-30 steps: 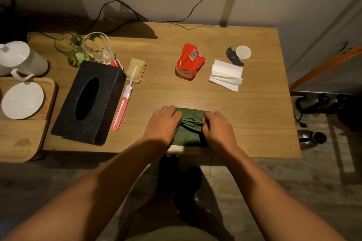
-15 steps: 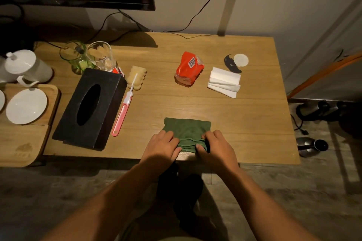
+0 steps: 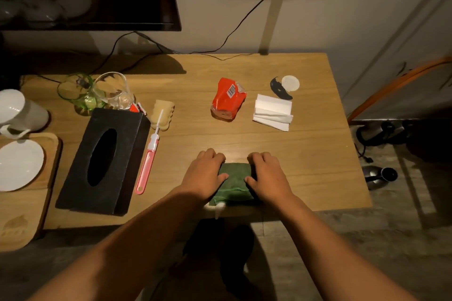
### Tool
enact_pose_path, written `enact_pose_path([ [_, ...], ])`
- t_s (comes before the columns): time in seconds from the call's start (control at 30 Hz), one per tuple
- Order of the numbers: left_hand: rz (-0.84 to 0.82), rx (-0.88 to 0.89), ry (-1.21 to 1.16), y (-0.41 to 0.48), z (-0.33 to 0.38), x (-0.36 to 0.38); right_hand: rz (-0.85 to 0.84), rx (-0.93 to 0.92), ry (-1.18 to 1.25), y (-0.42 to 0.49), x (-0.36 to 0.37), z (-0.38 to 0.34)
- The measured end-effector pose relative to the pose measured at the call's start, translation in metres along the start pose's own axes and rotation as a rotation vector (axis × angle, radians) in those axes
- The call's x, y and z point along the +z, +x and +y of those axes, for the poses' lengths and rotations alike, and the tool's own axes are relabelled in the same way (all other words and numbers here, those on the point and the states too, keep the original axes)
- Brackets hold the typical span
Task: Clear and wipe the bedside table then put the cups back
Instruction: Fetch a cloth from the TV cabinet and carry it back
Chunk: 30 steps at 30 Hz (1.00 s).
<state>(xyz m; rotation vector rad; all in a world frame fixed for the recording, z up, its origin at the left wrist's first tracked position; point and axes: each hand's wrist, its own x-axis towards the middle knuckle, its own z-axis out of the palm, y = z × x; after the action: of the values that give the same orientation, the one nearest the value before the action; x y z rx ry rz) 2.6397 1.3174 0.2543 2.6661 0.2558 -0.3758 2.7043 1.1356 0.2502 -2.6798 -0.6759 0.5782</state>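
Note:
A folded green cloth (image 3: pixel 235 179) lies near the front edge of the wooden bedside table (image 3: pixel 305 154). My left hand (image 3: pixel 204 173) presses on its left side and my right hand (image 3: pixel 265 175) on its right side, fingers curled over the far edge. Only the middle strip of the cloth shows between them. A green glass cup (image 3: pixel 73 90) and a clear glass cup (image 3: pixel 113 90) stand at the table's back left.
A black tissue box (image 3: pixel 102 161) lies at left with a pink bottle brush (image 3: pixel 149 156) and its sponge beside it. A red packet (image 3: pixel 227 100), white napkins (image 3: pixel 272 112), a black clip and white disc sit further back. White jug (image 3: pixel 22 112) and plate on a wooden tray at far left.
Both hands slid forward over the cloth and folded it smaller; they now lie flat on its two sides, further apart than before.

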Motion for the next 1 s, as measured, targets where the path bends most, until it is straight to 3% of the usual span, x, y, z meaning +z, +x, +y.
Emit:
enact_pose_path([
  [0.1, -0.061, 0.064, 0.100, 0.008, -0.004, 0.006, 0.009, 0.034, -0.033, 0.001, 0.007, -0.002],
  [0.3, -0.235, 0.075, -0.006, 0.019, -0.004, 0.008, 0.074, 0.163, 0.040, -0.016, 0.019, -0.003],
  [0.5, -0.380, 0.318, 0.065, 0.020, 0.043, 0.010, 0.192, 0.343, 0.207, -0.083, 0.021, 0.018],
  [0.77, -0.585, 0.828, 0.240, -0.062, 0.186, 0.041, 0.548, 0.727, 0.429, -0.281, 0.031, 0.040],
  [0.93, -0.740, 1.116, 0.382, -0.184, 0.268, 0.087, 0.700, 0.999, 0.565, -0.442, 0.068, 0.018],
  [1.0, -0.838, 1.229, 0.400, -0.263, 0.297, 0.114, 0.836, 1.159, 0.634, -0.528, 0.097, -0.007],
])
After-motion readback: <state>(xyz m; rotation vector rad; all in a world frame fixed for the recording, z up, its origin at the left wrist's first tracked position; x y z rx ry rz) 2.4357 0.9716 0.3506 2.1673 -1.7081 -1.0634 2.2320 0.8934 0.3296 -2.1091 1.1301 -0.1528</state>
